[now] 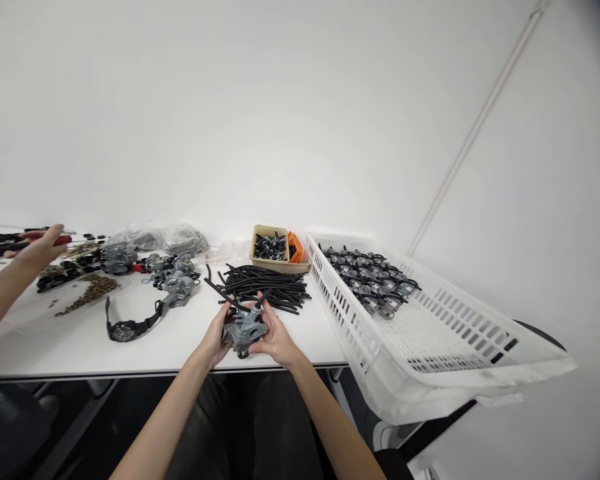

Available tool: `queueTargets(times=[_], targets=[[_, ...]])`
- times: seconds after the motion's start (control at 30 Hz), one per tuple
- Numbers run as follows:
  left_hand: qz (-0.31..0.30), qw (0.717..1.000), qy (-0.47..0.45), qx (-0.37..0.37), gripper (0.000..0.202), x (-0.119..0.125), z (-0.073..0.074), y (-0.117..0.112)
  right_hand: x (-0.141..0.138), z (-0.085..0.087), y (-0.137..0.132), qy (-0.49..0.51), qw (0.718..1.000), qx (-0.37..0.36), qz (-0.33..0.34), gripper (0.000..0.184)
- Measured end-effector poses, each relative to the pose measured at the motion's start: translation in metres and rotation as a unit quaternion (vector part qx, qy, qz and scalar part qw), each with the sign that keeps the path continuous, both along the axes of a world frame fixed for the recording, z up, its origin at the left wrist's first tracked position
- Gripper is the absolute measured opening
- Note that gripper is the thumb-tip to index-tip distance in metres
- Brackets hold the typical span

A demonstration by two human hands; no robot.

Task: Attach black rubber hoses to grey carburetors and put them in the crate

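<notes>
Just above the table's front edge, a grey metal carburetor [245, 329] is held between my two hands. My left hand [217, 335] grips its left side, and my right hand [276, 335] wraps round its right side with the thumb in front. Black rubber tubing rises from the top of the body. Right behind it lies a pile of cut black rubber hoses [270, 285]. More carburetors [177, 288] sit on the table to the left, near a black wristwatch [125, 329].
A large white perforated crate [360, 343] with rows of carburetors [375, 280] stands at the right. Behind the hoses are a beige bin [257, 250] of small black parts and an orange basket [296, 245]. A co-worker's hand [40, 250] holds a red-handled tool above brass parts [93, 291].
</notes>
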State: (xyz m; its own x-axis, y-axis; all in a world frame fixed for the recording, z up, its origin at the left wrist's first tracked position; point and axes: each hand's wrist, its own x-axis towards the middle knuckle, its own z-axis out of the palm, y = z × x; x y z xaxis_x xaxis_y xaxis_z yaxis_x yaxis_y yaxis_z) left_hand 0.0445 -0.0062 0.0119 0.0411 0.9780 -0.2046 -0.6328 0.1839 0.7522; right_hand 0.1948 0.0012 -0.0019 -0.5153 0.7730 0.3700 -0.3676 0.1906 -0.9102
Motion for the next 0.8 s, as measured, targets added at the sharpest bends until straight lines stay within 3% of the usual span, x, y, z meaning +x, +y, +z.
queueTargets(times=[0.17, 0.43, 0.63, 0.8], targets=[[-0.037, 0.999, 0.0, -0.001, 0.041, -0.001, 0.003, -0.002, 0.001, -0.006, 0.003, 0.004, 1.0, 0.003, 0.005, 0.116], [-0.042, 0.998, -0.002, 0.037, 0.025, -0.006, -0.007, 0.001, 0.001, -0.008, 0.007, 0.041, 0.999, -0.013, 0.005, 0.112], [-0.068, 0.997, 0.027, 0.035, 0.04, -0.008, -0.007, -0.003, 0.001, -0.008, 0.012, 0.061, 0.996, -0.014, -0.064, 0.106], [0.0, 0.993, 0.042, 0.111, 0.055, -0.003, -0.006, 0.0, -0.001, -0.01, 0.015, 0.033, 0.988, -0.041, -0.145, 0.089]])
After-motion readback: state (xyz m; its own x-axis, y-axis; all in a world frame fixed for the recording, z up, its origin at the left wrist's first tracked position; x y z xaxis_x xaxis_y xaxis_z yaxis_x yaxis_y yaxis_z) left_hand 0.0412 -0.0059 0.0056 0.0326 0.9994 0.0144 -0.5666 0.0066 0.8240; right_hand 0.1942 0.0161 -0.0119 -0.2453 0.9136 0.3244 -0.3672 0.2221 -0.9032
